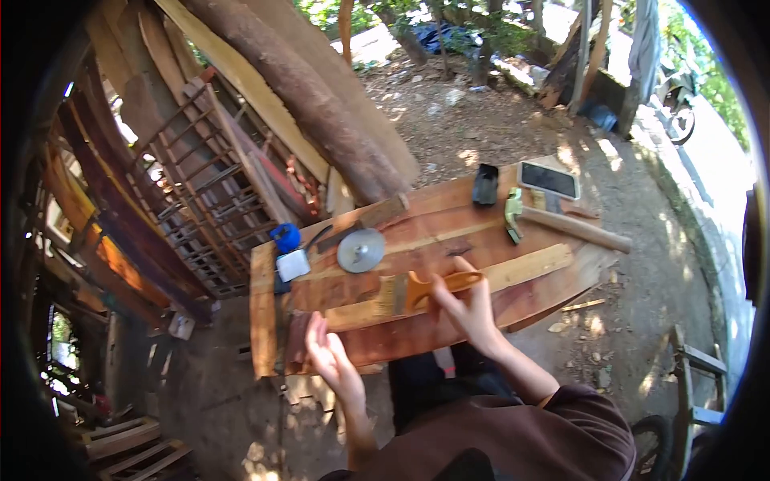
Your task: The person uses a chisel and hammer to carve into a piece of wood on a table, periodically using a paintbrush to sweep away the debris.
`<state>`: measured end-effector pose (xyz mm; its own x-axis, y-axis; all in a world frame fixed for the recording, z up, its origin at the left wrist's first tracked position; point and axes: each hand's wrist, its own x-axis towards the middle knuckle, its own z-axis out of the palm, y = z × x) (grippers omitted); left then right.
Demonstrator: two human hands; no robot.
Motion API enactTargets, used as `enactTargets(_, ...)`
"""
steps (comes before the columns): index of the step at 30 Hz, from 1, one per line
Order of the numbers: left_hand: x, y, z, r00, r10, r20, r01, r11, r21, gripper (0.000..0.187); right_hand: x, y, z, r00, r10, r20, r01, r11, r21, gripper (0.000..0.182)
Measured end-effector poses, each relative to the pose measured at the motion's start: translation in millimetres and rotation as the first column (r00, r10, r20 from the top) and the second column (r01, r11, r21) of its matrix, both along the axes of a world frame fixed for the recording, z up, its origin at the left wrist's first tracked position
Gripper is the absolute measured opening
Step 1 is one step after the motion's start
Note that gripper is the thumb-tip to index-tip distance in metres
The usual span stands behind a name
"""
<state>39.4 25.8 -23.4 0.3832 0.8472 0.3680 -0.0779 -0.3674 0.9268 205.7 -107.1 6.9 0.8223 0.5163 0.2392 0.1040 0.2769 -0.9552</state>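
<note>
My right hand (469, 309) grips the orange handle of a paintbrush (417, 292), its pale bristles pointing left over the wooden table (353, 343). Below the brush, a light wood strip (525, 268) runs lengthwise along the tabletop. My left hand (333, 361) is open at the table's front left, fingers stretched upward and holding nothing. Close beside those fingers is a dark reddish wood block (297, 337) by the left end. A round metal disc (361, 250) lies beyond the brush, toward the back edge.
A claw hammer (561, 224), a phone (549, 179) and a black open case (485, 184) sit on the table's far right. At its left end are a blue tape measure (285, 236) and a white square item (293, 264). Long planks (297, 88) lean behind; a wooden ladder (698, 385) stands right.
</note>
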Motion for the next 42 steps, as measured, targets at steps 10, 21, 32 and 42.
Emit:
enactTargets(10,46,-31,29,0.996,0.03,-0.087,0.006,0.922,0.386,0.022,63,-247,-13,0.556,-0.781,0.284,0.819,0.573,-0.029,0.018)
enactTargets(21,18,-19,21,0.99,0.097,-0.105,-0.056,0.938,0.341,0.022,27,-104,11,0.909,-0.392,0.14,0.396,0.918,-0.007,0.013)
enactTargets(32,-15,-18,-3,0.999,0.022,-0.044,-0.021,0.999,0.029,0.036,-28,23,25,0.957,0.278,0.081,-0.266,0.955,-0.134,0.017)
enactTargets(42,43,-39,26,0.975,-0.104,-0.194,0.178,0.89,0.42,0.028,50,-231,-20,0.663,-0.686,0.301,0.735,0.673,-0.085,0.021)
